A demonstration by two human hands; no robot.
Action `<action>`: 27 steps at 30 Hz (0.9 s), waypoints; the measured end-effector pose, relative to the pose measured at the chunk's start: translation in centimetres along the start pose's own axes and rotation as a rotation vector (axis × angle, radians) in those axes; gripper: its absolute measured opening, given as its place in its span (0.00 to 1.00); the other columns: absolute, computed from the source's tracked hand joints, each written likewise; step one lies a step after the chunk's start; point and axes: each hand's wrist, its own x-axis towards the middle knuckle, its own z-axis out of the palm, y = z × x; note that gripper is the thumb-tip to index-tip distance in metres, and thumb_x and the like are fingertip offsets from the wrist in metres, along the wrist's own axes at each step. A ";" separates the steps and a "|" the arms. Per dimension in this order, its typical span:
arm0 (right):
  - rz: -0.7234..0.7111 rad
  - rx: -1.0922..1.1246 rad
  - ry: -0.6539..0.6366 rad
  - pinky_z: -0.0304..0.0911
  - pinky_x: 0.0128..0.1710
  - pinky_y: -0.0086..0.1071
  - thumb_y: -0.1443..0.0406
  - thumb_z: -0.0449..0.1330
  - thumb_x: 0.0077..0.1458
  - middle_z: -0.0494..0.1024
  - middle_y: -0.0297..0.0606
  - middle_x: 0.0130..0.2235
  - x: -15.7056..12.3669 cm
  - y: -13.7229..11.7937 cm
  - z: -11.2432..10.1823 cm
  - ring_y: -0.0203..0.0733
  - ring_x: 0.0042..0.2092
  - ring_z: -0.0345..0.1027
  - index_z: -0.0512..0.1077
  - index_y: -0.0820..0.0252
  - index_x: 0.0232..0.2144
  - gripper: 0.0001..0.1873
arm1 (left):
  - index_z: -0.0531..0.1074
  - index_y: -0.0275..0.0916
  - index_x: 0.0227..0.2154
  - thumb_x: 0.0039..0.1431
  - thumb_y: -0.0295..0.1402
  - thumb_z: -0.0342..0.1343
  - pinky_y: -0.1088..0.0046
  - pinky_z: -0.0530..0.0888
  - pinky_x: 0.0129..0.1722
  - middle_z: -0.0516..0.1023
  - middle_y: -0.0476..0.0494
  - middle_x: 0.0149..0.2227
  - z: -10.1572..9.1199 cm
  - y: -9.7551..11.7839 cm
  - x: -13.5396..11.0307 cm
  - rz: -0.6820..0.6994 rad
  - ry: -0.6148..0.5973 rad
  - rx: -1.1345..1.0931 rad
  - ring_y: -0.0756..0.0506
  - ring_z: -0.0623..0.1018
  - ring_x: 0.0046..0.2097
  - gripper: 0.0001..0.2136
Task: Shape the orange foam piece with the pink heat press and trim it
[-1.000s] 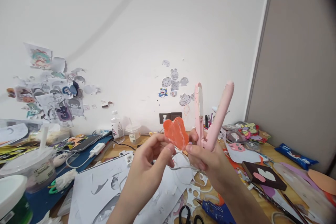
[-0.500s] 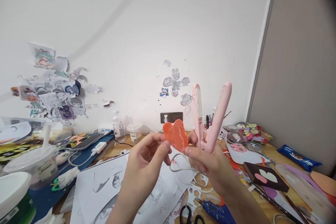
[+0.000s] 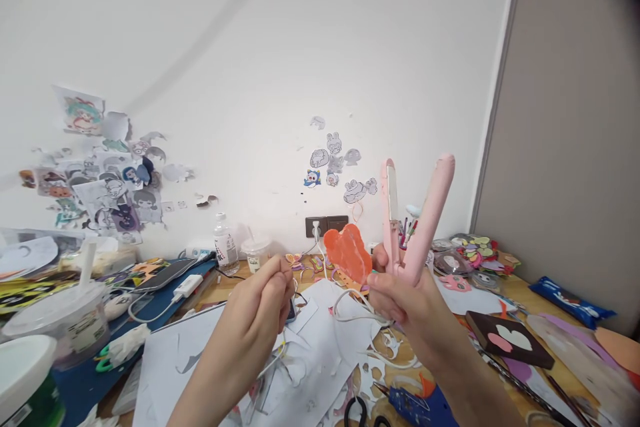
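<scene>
My right hand [image 3: 403, 300] is wrapped around the hinge end of a pink hair straightener [image 3: 430, 220], whose two arms point up and stand apart in a V. Between its thumb and fingers it also pinches the edge of an orange cutout [image 3: 349, 255] with a wavy top and pale streaks. To the left, my left hand [image 3: 263, 303] is closed, fingers curled and pressed together, apart from the cutout. Whatever it may hold is hidden. A white cord [image 3: 345, 307] loops below the right hand.
White paper sheets [image 3: 320, 373] and scraps cover the desk's middle. A blue glue gun [image 3: 415, 405] and black scissors [image 3: 356, 408] lie at the front. Lidded cups [image 3: 65, 320] and a tub [image 3: 25, 380] stand left, a bottle [image 3: 227, 243] by the wall, a dark box [image 3: 510, 339] right.
My left hand has let go of the orange cutout, moved left and down, and curled its fingers. My right hand has shifted slightly right with the straightener and cutout.
</scene>
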 end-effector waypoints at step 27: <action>0.036 -0.229 -0.297 0.32 0.17 0.29 0.40 0.43 0.54 0.55 0.26 0.23 0.7 1.4 0.1 0.23 0.16 0.36 0.64 0.59 0.37 0.30 | 0.73 0.38 0.24 0.50 0.34 0.61 0.79 0.73 0.23 0.74 0.53 0.16 0.5 0.9 0.4 -0.045 0.425 -0.540 0.52 0.75 0.20 0.06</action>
